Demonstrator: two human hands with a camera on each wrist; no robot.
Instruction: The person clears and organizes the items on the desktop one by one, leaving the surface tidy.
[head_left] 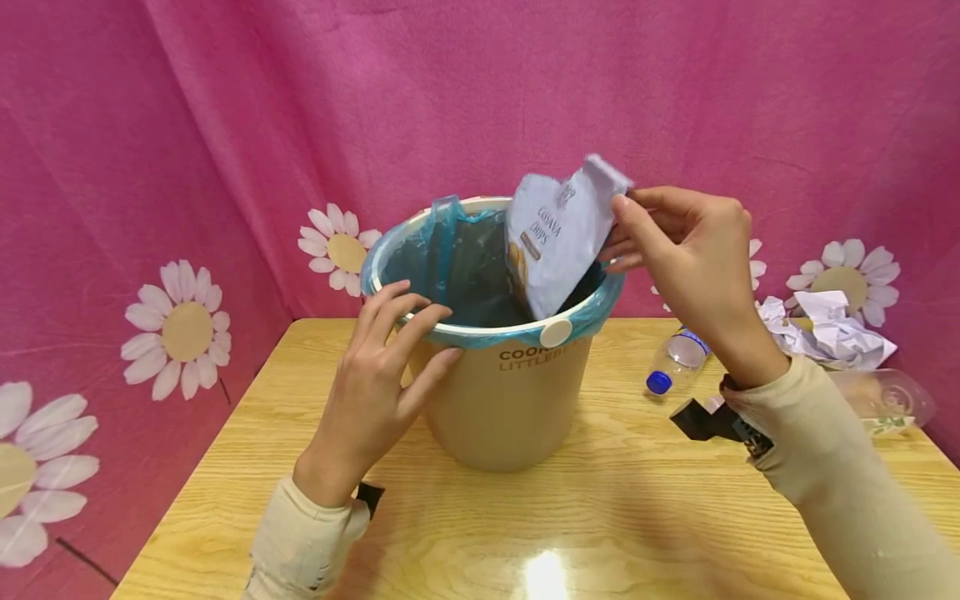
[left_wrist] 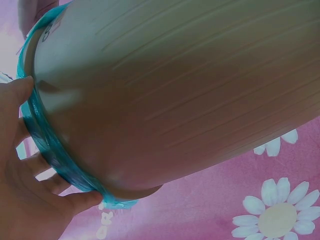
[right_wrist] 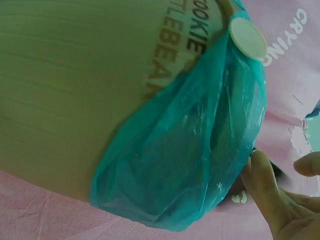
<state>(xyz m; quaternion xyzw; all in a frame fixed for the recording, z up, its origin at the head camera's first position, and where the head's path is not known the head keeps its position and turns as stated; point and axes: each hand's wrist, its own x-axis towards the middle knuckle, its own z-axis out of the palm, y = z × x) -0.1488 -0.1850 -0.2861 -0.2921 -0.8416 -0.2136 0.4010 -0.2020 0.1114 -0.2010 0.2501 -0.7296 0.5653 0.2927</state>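
A beige trash bin [head_left: 495,408] lined with a blue plastic bag [head_left: 450,275] stands upright on the wooden table. My left hand [head_left: 382,375] holds the bin's near-left rim, fingers over the edge and thumb outside. In the left wrist view, the left hand [left_wrist: 25,170] lies along the lined rim. My right hand [head_left: 693,250] pinches the upper right corner of a pale chip bag [head_left: 558,237] printed "cosava chips". The bag's lower part dips into the bin opening. In the right wrist view, the liner [right_wrist: 175,145] bulges over the rim beside the right hand [right_wrist: 285,200].
Right of the bin, a clear plastic bottle with a blue cap [head_left: 659,382] lies on the table [head_left: 465,533]. Crumpled white paper [head_left: 843,333] and a clear plastic container [head_left: 888,396] lie farther right, partly behind the right arm. A pink flowered curtain [head_left: 420,100] hangs behind.
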